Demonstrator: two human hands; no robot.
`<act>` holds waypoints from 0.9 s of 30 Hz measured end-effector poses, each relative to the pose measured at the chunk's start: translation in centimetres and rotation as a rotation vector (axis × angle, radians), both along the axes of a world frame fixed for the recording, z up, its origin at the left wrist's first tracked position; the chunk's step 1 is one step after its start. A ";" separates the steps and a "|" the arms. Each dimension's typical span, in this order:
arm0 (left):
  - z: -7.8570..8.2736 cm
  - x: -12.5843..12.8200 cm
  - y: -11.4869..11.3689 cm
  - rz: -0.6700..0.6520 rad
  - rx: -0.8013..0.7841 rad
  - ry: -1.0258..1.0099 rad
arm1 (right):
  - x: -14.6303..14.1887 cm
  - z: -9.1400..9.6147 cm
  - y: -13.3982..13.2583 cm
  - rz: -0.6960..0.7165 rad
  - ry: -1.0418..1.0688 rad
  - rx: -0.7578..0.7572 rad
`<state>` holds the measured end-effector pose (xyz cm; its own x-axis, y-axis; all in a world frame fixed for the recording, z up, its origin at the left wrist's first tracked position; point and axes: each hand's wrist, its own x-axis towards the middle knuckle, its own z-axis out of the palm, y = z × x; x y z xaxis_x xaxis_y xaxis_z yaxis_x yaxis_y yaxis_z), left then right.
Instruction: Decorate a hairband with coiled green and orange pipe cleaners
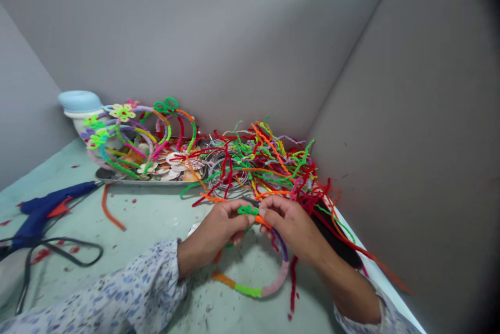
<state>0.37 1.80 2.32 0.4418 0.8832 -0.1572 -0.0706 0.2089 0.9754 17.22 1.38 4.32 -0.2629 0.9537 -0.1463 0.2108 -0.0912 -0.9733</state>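
Note:
A headband [278,281] wrapped in bands of purple, pink, lime green and orange pipe cleaner curves beneath my two hands. Its upper part is pinched between the fingers of my left hand [219,225], beside a small looped green pipe cleaner [246,210]. Just to the right, my right hand [288,223] closes thumb and finger on the band's orange part, close to the green loops. The fingertips nearly meet and hide part of the band there. Dark red pipe cleaner pieces [292,287] lie near the right wrist.
A metal tray [152,183] at the back holds shells [177,162] and several flower-decorated headbands [148,138]. Beside it are coiled wire [222,180] and a tangled pipe cleaner pile [269,154]. A blue glue gun [37,211] with a cord lies left, near a light-blue-topped white container [82,107].

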 end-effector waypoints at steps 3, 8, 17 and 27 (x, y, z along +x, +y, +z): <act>-0.2 0.0 0.0 -0.001 -0.001 0.009 | 0.0 0.2 -0.1 -0.018 -0.140 0.122; -0.3 0.2 0.0 0.032 -0.028 -0.021 | -0.2 1.1 -0.5 -0.044 -0.334 0.325; -0.6 0.3 0.0 0.056 -0.045 0.008 | 0.8 0.8 0.2 -0.011 -0.245 0.144; 0.2 0.6 -0.2 0.051 0.005 0.006 | 0.8 1.2 0.1 0.032 -0.345 0.135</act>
